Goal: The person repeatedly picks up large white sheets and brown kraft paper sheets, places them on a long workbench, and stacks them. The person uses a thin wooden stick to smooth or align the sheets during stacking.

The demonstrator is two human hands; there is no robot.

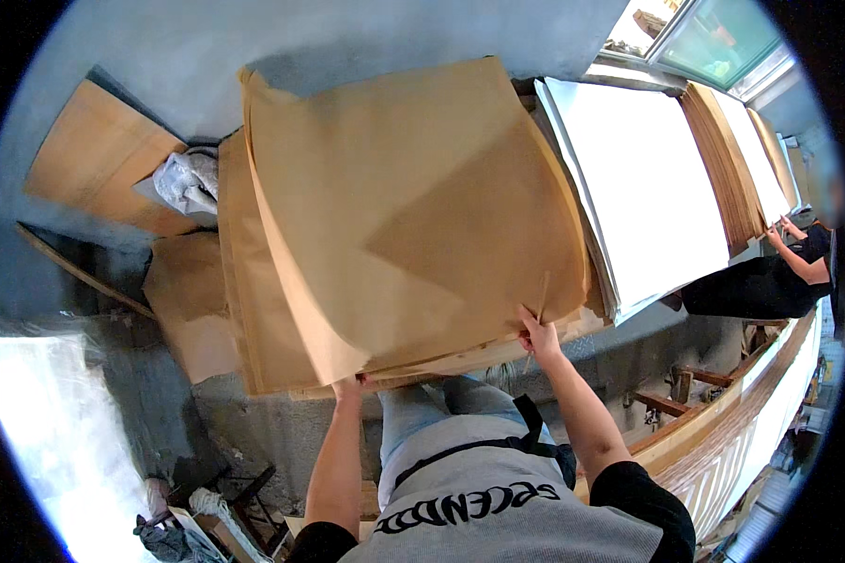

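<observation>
A large brown kraft paper sheet (394,178) spreads across a stack in front of me, its left edge lifted and curling over. At the sheet's near left corner is my left hand (350,385), closed on the paper edge; its fingertips are mostly hidden under the sheet. My right hand (539,336) is closed around a thin brown stick (544,293) beside the near right corner. The stick points away from me across the paper. More brown paper (238,281) shows beneath the lifted left edge.
White sheets (643,178) lie stacked to the right, with brown stacks (723,159) beyond. Another person (789,258) works there at the far right. A brown board (103,155) leans on the left wall, near a plastic bag (186,180). A window (714,42) is at upper right.
</observation>
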